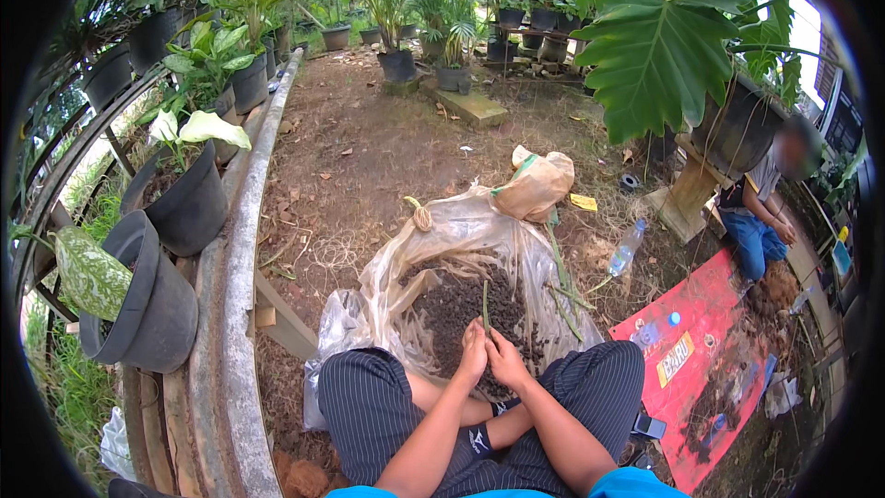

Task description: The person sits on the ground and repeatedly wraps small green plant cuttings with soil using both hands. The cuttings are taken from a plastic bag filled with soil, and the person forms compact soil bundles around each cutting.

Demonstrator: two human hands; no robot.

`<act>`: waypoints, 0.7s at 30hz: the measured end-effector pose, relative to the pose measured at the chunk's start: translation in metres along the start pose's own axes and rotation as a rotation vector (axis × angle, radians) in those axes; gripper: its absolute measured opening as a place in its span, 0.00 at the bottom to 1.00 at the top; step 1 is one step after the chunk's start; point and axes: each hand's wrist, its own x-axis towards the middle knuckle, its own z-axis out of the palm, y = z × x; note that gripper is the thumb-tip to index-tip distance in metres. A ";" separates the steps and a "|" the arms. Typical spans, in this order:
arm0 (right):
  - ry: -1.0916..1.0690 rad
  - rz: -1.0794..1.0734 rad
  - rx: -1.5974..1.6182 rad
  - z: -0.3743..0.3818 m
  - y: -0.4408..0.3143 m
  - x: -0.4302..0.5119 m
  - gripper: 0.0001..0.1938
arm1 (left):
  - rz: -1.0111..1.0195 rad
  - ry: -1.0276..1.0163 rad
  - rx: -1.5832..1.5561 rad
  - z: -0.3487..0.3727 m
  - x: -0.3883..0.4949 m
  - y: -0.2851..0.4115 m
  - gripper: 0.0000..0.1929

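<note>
Over a mound of dark, crumbly soil (453, 311), my left hand (473, 353) and my right hand (508, 362) come together around the lower end of a green plant stem (485, 301). The stem points upward and away from me, and its base is hidden by my fingers. The soil lies on a crumpled clear plastic sheet (384, 270) in front of my crossed legs. Several cut green stems (565, 315) rest along the sheet's right side. A tan sack (536, 187) with a green stripe sits at the sheet's far edge, and a small brownish dried plant piece (422, 219) lies to its left.
On the left runs a wooden bench (235, 256) with black plant pots (142, 297). To the right are a plastic bottle (627, 249), a red banner (681, 301) and a phone (648, 426). Another person (750, 214) sits beyond the banner, near a large potted plant (657, 34).
</note>
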 end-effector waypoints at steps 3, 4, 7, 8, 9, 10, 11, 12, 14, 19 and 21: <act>0.100 0.074 0.060 -0.005 -0.005 0.004 0.21 | -0.028 0.032 -0.021 -0.005 0.011 -0.014 0.40; 0.167 0.093 0.063 -0.006 -0.006 0.006 0.18 | -0.044 0.034 -0.030 -0.009 0.016 -0.019 0.41; 0.276 0.187 0.365 -0.009 -0.005 0.010 0.10 | -0.106 0.012 -0.035 -0.024 0.024 -0.032 0.46; 0.242 0.282 0.532 -0.010 -0.005 0.011 0.09 | -0.126 0.003 -0.040 -0.028 0.026 -0.033 0.47; 0.243 0.398 0.690 -0.012 -0.004 0.012 0.09 | -0.141 -0.004 -0.051 -0.029 0.025 -0.034 0.49; 0.173 0.380 0.680 -0.011 -0.003 0.012 0.07 | -0.161 -0.010 -0.060 -0.031 0.025 -0.032 0.51; 0.132 0.375 0.676 -0.011 -0.003 0.012 0.07 | -0.170 -0.011 -0.081 -0.028 0.023 -0.030 0.49; 0.091 0.369 0.672 -0.011 -0.003 0.011 0.07 | -0.179 -0.011 -0.102 -0.026 0.020 -0.027 0.47; 0.065 0.380 0.609 -0.008 -0.004 0.010 0.07 | -0.200 -0.020 -0.111 -0.020 0.015 -0.018 0.46; 0.189 0.233 0.604 0.003 -0.016 0.006 0.07 | -0.311 -0.126 -0.149 -0.013 0.005 0.000 0.46; 0.236 0.256 0.653 0.004 -0.021 0.005 0.08 | -0.253 -0.117 -0.088 -0.012 0.004 0.001 0.49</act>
